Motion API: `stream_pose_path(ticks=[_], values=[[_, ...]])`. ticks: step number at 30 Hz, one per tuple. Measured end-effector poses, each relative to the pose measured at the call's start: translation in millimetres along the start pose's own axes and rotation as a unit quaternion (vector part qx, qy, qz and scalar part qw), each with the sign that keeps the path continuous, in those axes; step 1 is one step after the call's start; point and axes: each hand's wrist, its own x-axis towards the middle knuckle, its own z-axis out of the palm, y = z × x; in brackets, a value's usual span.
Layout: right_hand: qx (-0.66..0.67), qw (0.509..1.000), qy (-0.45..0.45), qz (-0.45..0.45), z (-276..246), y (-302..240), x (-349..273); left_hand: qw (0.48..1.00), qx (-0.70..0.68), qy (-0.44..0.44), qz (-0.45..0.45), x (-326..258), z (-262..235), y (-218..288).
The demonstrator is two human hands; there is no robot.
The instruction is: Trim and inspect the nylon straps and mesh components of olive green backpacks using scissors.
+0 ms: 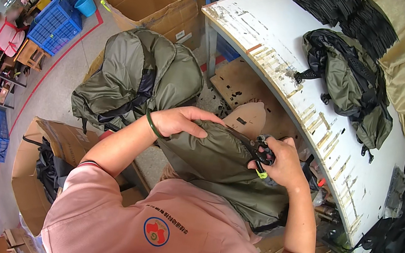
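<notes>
- The olive bag [214, 153] lies over the person's lap, in front of the pink shirt [185, 226] and beside the near edge of the white bench [326, 99].
- Its long axis slants from the left hand [181, 123] down toward the lower right, where the cloth slopes below the right forearm; which end is its mouth, I cannot tell.
- The bag's upper edge also slants down to the right, running between the two hands.
- Left grip: narrow, with thumb and fingers pinching the cloth near the bag's upper left end, the fingers pointing right.
- Right grip: the right hand [283, 162] is curled around a small black piece [264, 152] with a yellow-green tip pointing down; whether it is a tool or part of the bag, I cannot tell.
- A larger olive bundle [140, 77] sits left of the lap bag, in front of an open cardboard box [154, 1].
- On the bench, an olive and black pack [348, 82] lies slanting down to the right, near a black stack [341, 13].
</notes>
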Motion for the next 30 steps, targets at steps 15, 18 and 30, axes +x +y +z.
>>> stream_pose_path(ticks=[15,18,30], values=[[-0.009,1.0,0.012,0.019,-1.6,-0.7,7.0,1.0,0.022,-0.008,0.018,-4.3,-3.8,6.3],[0.08,0.995,0.049,0.015,-1.5,-12.9,17.1,0.999,0.004,-0.036,0.028,-2.4,-3.6,2.2],[0.128,0.978,0.131,-0.095,-96.3,-111.9,62.0,0.702,0.36,0.348,0.507,-29.9,59.6,34.4]])
